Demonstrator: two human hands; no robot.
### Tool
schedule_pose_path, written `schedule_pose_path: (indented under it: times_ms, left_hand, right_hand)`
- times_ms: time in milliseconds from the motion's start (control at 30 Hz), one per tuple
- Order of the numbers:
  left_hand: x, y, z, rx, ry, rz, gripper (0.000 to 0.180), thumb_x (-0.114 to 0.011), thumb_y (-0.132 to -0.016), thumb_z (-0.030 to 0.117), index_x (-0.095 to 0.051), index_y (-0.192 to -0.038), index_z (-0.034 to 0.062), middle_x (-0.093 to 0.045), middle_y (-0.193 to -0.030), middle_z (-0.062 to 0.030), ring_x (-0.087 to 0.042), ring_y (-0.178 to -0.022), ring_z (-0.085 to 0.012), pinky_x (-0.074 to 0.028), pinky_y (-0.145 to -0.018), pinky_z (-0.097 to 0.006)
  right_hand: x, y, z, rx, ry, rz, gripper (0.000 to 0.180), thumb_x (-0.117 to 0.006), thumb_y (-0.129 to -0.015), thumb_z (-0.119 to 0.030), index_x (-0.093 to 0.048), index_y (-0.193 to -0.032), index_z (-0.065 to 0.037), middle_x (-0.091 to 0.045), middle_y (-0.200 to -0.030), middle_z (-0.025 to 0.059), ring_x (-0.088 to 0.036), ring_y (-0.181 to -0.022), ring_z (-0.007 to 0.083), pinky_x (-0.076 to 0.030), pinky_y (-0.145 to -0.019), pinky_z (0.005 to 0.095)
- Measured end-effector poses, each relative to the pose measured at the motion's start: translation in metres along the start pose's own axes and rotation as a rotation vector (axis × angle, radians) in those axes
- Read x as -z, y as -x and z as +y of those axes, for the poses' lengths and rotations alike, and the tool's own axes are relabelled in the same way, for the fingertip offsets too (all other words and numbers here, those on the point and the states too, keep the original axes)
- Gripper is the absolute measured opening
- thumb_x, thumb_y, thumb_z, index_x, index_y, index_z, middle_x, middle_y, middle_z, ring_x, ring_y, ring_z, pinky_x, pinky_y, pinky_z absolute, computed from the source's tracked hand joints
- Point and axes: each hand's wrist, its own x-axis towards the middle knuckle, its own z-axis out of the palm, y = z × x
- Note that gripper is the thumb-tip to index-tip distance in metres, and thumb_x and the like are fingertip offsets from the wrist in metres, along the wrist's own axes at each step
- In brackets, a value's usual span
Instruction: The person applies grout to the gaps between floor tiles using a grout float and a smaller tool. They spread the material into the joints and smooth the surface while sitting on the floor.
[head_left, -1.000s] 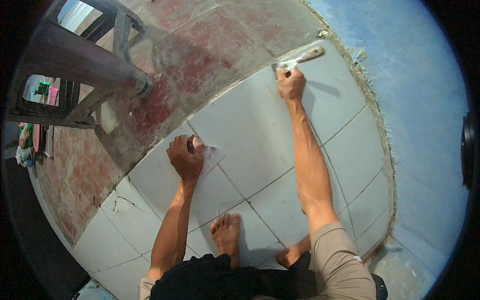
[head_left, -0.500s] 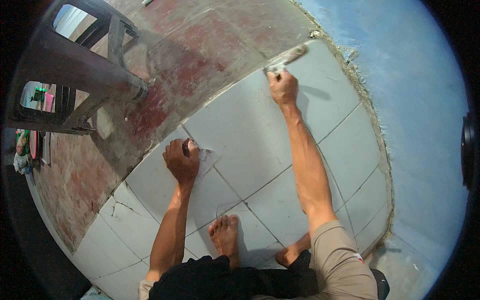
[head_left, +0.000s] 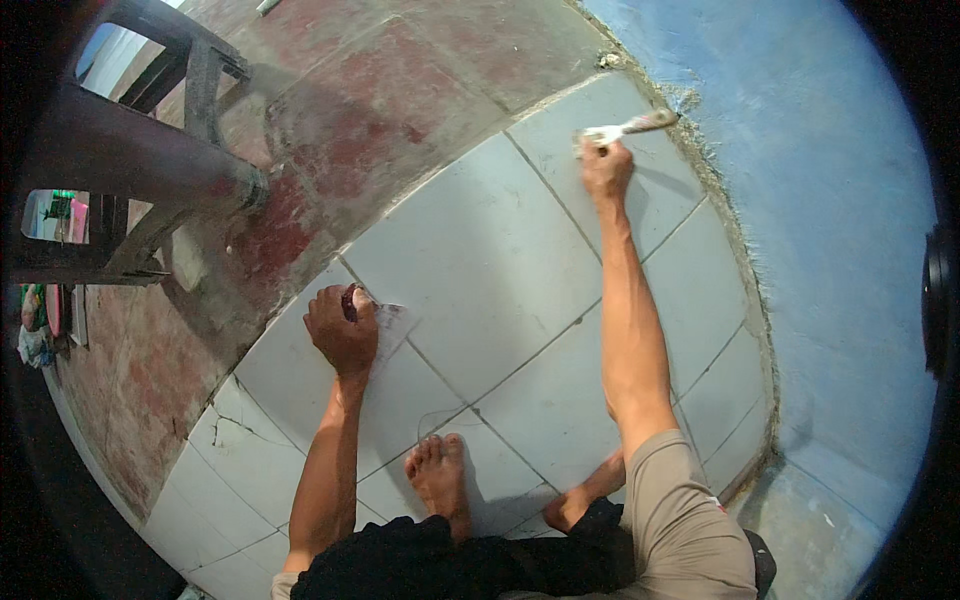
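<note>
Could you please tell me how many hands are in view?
2: the left hand, left of centre over the pale tiles, holding clear plastic; and the right hand, farther ahead, toward the blue wall, gripping what looks like a brush. No others show.

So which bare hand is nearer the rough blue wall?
The right hand, gripping the tan-handled, white-necked tool; the left hand is farther away.

Smooth, slightly glossy tiles (head_left: 480, 270) under the left hand (head_left: 343, 335); rough, matt floor (head_left: 350, 110) beyond; uneven painted wall (head_left: 790, 200) right of the right hand (head_left: 606, 175).
</note>
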Motion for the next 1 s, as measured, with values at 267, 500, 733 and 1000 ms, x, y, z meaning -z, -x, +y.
schedule_pose_path:
  times_ms: [267,500,733,1000]
  left_hand:
    - [0.003,0.002,-0.002,0.015,0.031,-0.015,0.018,-0.062,-0.089,0.025,-0.063,-0.093,0.0071,-0.062,-0.089,-0.0077,-0.058,-0.085,-0.0304,-0.043,-0.081,-0.045]
    - [0.0,0.001,-0.004,0.009,0.042,-0.013,0.019,-0.062,-0.09,0.026,-0.062,-0.092,0.0071,-0.062,-0.088,-0.0085,-0.058,-0.085,-0.0314,-0.043,-0.081,-0.045]
    - [-0.002,0.002,-0.009,-0.019,0.044,-0.015,0.02,-0.061,-0.091,0.026,-0.061,-0.09,0.0068,-0.061,-0.087,-0.0099,-0.058,-0.084,-0.0317,-0.043,-0.079,-0.046]
    - [0.001,0.0,-0.002,0.002,0.032,-0.007,0.021,-0.061,-0.09,0.027,-0.063,-0.092,0.0062,-0.061,-0.087,-0.0101,-0.057,-0.084,-0.0319,-0.043,-0.08,-0.046]
  right_hand:
    - [-0.011,0.015,-0.019,0.005,-0.103,-0.079,0.027,-0.067,-0.091,-0.024,-0.067,-0.084,0.002,-0.069,-0.073,0.0205,-0.071,-0.07,0.0356,-0.053,-0.065,0.044]
    - [-0.006,0.014,-0.009,0.04,-0.074,-0.142,0.022,-0.07,-0.09,-0.02,-0.069,-0.087,0.001,-0.07,-0.073,0.0167,-0.069,-0.066,0.0274,-0.053,-0.063,0.0406]
    - [-0.006,0.021,-0.019,0.075,-0.108,-0.129,0.026,-0.069,-0.09,-0.022,-0.065,-0.079,0.002,-0.066,-0.068,0.017,-0.065,-0.059,0.027,-0.051,-0.058,0.0419]
    - [-0.011,0.021,-0.02,0.068,-0.067,-0.161,0.025,-0.067,-0.091,-0.022,-0.066,-0.081,0.001,-0.07,-0.072,0.0175,-0.069,-0.063,0.0296,-0.052,-0.061,0.0419]
